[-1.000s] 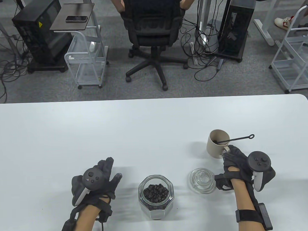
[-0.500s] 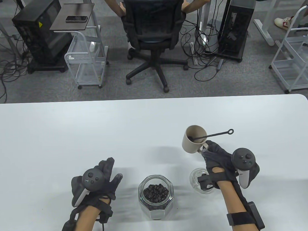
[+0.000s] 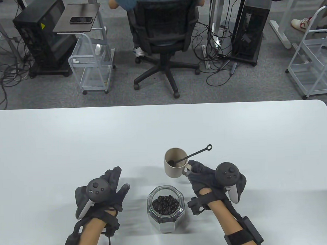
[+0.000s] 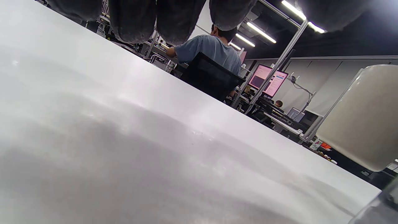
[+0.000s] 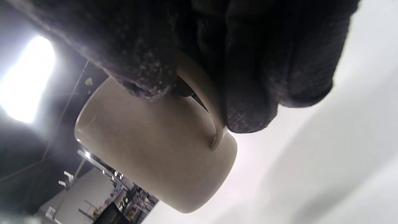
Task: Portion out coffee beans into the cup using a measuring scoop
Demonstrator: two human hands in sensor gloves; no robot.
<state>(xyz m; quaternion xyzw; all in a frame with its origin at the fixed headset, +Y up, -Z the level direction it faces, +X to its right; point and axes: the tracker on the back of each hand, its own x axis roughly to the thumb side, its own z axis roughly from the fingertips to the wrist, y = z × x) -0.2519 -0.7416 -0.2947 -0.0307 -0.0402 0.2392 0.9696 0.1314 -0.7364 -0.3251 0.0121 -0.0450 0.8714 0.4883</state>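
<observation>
A beige cup [image 3: 171, 172] hangs just above the white table, and my right hand [image 3: 196, 170] grips its handle. The right wrist view shows my fingers [image 5: 248, 77] curled round the handle, the cup [image 5: 155, 155] tilted. A black long-handled scoop [image 3: 197, 152] lies inside the cup with its ringed end sticking out to the right. In front of the cup stands an open glass jar [image 3: 166, 221] of coffee beans [image 3: 165, 204]. My left hand [image 3: 114, 181] rests flat on the table left of the jar and holds nothing. The cup [image 4: 360, 118] shows at the right of the left wrist view.
The white table [image 3: 73, 141] ends at its far edge, with a rounded right corner. Beyond it are a person in an office chair [image 3: 160, 34], wire carts [image 3: 93, 68], computer towers and cables on the floor. The glass lid is hidden under my right forearm.
My right hand has carried the cup with the scoop to the left, from the right side of the table to just behind the jar. The left hand has not moved.
</observation>
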